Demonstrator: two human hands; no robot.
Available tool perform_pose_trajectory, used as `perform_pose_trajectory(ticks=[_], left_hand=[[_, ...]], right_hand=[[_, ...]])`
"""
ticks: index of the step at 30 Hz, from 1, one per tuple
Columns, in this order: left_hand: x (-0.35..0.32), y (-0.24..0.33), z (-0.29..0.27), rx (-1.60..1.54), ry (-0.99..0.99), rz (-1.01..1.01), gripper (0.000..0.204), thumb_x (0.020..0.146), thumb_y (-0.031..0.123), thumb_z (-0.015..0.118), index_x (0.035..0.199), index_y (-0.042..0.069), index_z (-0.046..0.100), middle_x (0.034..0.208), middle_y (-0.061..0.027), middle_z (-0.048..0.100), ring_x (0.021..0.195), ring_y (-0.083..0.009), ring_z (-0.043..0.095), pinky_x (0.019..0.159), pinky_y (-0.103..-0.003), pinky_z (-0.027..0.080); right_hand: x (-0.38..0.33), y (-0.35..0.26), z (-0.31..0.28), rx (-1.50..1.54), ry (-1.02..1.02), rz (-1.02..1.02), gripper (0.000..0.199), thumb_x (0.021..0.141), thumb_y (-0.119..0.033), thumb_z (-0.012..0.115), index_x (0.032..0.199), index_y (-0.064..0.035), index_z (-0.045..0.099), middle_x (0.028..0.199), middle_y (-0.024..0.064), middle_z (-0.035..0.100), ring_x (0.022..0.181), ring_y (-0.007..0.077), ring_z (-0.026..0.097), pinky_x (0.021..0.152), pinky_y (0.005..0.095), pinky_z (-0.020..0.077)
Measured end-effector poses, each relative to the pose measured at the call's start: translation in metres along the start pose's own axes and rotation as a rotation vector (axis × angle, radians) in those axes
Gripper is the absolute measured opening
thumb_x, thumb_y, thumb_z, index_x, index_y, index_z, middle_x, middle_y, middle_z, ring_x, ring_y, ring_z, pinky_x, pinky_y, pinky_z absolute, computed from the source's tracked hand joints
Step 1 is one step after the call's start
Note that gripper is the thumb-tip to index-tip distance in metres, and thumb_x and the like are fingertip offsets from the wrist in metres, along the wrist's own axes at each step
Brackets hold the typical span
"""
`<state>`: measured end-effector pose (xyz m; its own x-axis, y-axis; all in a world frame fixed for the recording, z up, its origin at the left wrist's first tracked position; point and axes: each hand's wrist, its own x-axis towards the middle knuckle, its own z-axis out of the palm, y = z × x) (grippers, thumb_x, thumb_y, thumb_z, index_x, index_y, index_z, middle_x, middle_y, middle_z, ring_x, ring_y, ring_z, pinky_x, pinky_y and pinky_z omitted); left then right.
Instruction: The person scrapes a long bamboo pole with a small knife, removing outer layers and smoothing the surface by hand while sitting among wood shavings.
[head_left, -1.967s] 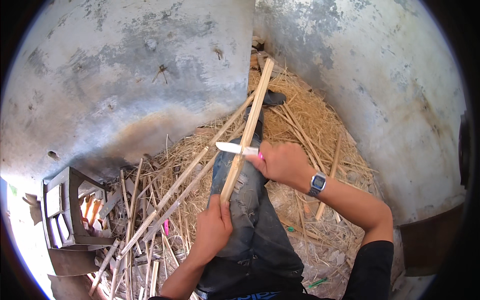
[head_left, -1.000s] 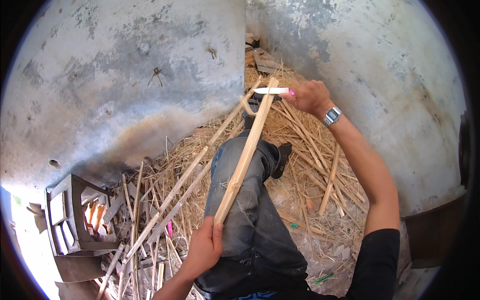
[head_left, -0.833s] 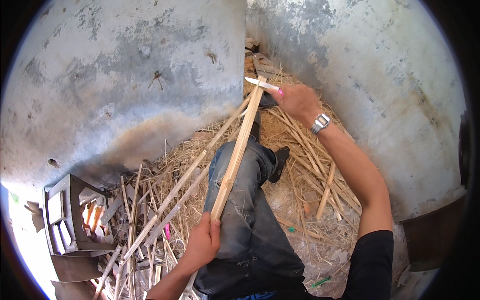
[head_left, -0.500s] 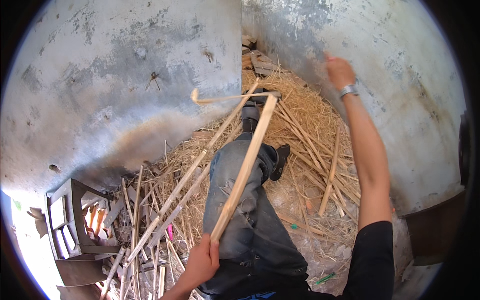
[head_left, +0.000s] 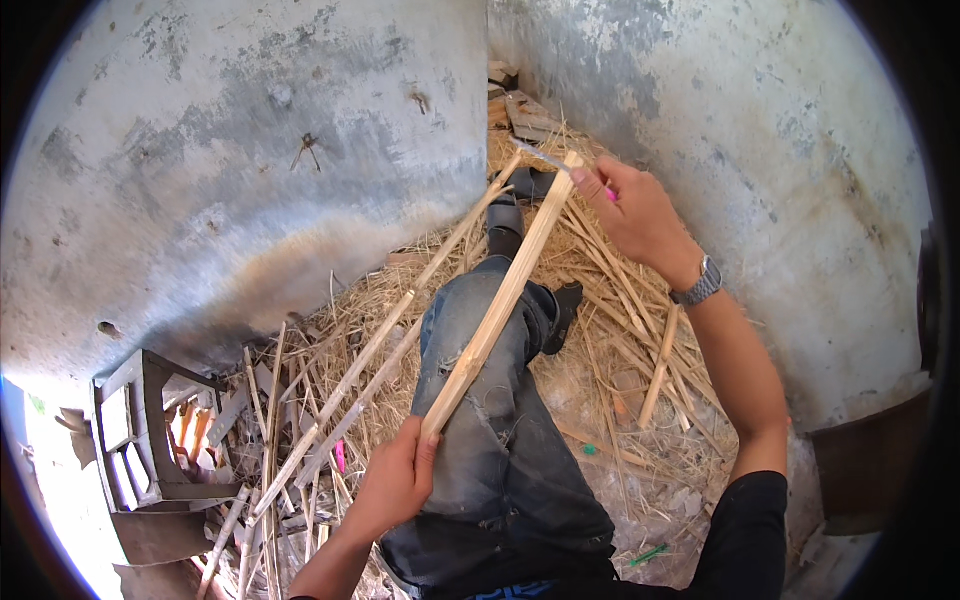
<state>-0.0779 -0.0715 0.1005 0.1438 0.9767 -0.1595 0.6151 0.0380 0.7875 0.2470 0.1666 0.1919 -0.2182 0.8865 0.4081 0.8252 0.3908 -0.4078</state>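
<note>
Back from its wide swing out toward two o'clock, my right hand [head_left: 640,215] is again at the far tip of the wooden strip [head_left: 497,305], fingers clenched on a knife [head_left: 545,158] whose pale blade pokes out toward eleven o'clock and whose pink handle barely shows. My left hand [head_left: 395,480], at seven o'clock of the strip, grips its near end tight. Between them the strip runs diagonally over my jeans-clad knee [head_left: 480,330]. It looks light, stiff and dry, likely splintery along the shaved edges, so I judge the uncut lower end the best place to hold. Straw and loose slats [head_left: 350,380] litter the floor; a plastic crate [head_left: 135,430] sits at eight o'clock. Most of the blade's edge is hard to make out.
</note>
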Motion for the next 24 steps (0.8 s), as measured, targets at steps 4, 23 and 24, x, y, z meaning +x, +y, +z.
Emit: perform_pose_trajectory(ticks=[4, 23, 24], left_hand=[[0.003, 0.006, 0.003, -0.037, 0.026, -0.018, 0.022, 0.109, 0.023, 0.052, 0.103, 0.003, 0.054, 0.069, -0.0192, 0.058, 0.064, -0.0403, 0.061, 0.059, -0.047, 0.045], [0.008, 0.007, 0.003, -0.042, 0.071, 0.012, 0.017, 0.107, 0.02, 0.055, 0.101, 0.004, 0.055, 0.065, -0.0226, 0.057, 0.062, -0.0472, 0.061, 0.056, -0.05, 0.044], [0.008, 0.008, 0.004, -0.026, 0.091, 0.03, 0.017, 0.107, 0.019, 0.054, 0.101, 0.004, 0.054, 0.065, -0.0233, 0.057, 0.062, -0.048, 0.061, 0.056, -0.051, 0.043]], right_hand=[[-0.013, -0.007, 0.01, 0.051, 0.007, -0.014, 0.053, 0.109, -0.047, 0.048, 0.085, -0.002, 0.061, 0.071, 0.0196, 0.061, 0.067, 0.0402, 0.06, 0.062, 0.0489, 0.0456], [0.006, 0.032, 0.042, 0.045, 0.087, 0.161, 0.059, 0.112, -0.043, 0.042, 0.082, 0.0041, 0.061, 0.066, 0.0248, 0.058, 0.061, 0.0424, 0.056, 0.061, 0.0508, 0.0432], [0.004, 0.032, 0.045, 0.078, 0.066, 0.18, 0.06, 0.112, -0.043, 0.042, 0.081, 0.0044, 0.06, 0.066, 0.0247, 0.058, 0.06, 0.0416, 0.056, 0.061, 0.0507, 0.0429]])
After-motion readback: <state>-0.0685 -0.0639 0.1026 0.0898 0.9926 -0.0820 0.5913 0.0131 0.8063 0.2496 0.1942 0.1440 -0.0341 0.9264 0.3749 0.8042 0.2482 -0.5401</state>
